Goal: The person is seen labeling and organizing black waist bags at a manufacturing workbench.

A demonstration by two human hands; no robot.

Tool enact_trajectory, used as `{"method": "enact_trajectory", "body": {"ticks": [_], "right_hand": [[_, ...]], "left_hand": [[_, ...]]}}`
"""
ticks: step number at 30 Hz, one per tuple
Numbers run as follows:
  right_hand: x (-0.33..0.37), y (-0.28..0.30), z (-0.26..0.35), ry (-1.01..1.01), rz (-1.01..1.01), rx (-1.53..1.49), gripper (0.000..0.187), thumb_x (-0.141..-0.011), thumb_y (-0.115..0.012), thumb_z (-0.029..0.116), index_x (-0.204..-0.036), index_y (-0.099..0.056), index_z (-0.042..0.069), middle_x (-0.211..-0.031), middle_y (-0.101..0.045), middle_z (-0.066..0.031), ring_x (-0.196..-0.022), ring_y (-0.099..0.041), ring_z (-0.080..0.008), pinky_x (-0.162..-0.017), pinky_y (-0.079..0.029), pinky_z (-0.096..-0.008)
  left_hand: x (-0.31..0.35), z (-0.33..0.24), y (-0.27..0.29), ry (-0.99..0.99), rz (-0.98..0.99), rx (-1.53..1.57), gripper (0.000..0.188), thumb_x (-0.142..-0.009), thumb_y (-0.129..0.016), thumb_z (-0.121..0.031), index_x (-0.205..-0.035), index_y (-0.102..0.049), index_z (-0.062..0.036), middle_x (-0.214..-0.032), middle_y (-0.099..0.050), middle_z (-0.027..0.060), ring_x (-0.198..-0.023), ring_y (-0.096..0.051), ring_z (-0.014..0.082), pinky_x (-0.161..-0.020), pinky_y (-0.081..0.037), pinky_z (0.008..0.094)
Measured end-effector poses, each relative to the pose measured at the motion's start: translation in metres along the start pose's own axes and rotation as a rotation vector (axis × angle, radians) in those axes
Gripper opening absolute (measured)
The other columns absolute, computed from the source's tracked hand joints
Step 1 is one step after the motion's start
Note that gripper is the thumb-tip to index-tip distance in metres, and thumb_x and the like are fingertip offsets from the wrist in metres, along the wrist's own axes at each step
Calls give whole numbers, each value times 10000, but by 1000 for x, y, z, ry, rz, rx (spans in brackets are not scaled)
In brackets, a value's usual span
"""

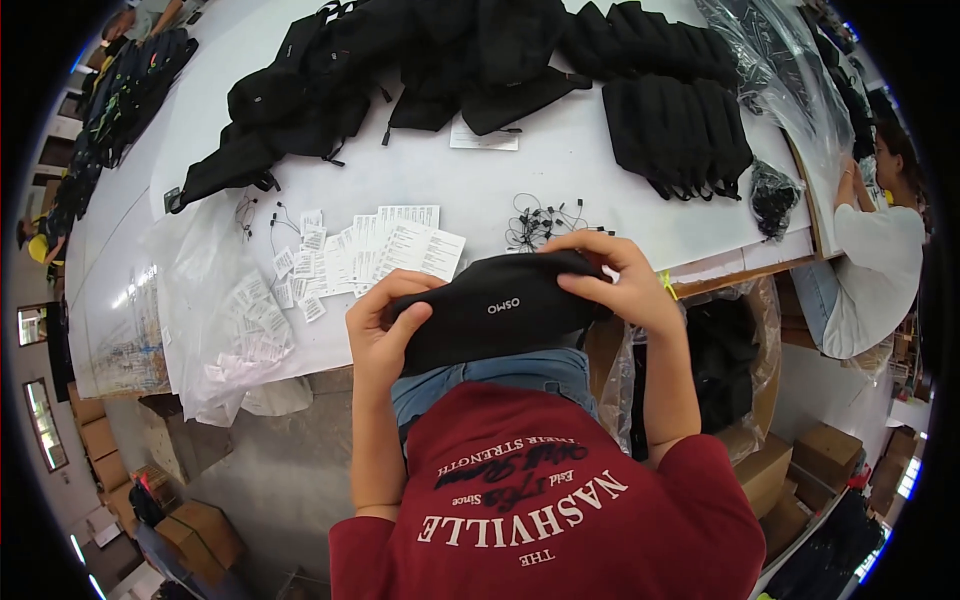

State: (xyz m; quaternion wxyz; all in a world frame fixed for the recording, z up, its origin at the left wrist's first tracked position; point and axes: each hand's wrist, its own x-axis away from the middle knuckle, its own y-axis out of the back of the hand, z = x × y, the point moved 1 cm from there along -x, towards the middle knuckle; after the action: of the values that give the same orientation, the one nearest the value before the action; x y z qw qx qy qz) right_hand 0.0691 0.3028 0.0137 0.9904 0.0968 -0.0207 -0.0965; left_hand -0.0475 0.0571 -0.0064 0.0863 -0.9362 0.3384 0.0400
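pouch [480, 335] held at both ends

the pouch is in front of the jeans [550, 372], at the near edge of the surface [570, 160]. the left grip [380, 325] pinches its left end; the right grip [630, 285] pinches its upper right corner. step in hand, as judged: two-handed positioning. the next move calls for an even hold. labels [400, 250] and cords [540, 226] lie beyond.

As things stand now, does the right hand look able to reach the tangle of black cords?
Probably yes: the black cords lie just beyond the right hand, with nothing visible blocking the way. But that hand grips the black pouch, so it may need to let go.
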Motion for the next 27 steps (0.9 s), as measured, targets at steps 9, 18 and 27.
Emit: {"method": "enact_trajectory", "body": {"ticks": [9,18,27], "right_hand": [[2,89,-23,0,-571,60,370,-797,-714,81,-1158,-634,84,-976,-648,-27,-515,-527,-32,-487,-424,-187],[20,278,-99,150,-1486,974,367,-805,-684,132,-1164,-623,84,-961,-647,-97,-800,-654,-238,-697,-501,-318],[9,293,-158,-282,-999,929,630,-675,-610,140,-1286,-537,273,-1035,-541,-155,-967,-575,-316,-871,-459,-372]], "left_hand": [[-10,31,32,25,-303,-738,404,-878,-602,-144,-1246,-490,-22,-1217,-531,102,-1080,-500,232,-920,-405,351],[-2,77,69,157,-324,-1115,714,-817,-689,-361,-1337,-395,30,-1318,-398,214,-1242,-326,344,-1042,-271,447],[2,83,65,95,-251,-1280,517,-814,-684,-287,-1238,-544,-27,-1247,-478,156,-1185,-383,339,-990,-319,443]]}}
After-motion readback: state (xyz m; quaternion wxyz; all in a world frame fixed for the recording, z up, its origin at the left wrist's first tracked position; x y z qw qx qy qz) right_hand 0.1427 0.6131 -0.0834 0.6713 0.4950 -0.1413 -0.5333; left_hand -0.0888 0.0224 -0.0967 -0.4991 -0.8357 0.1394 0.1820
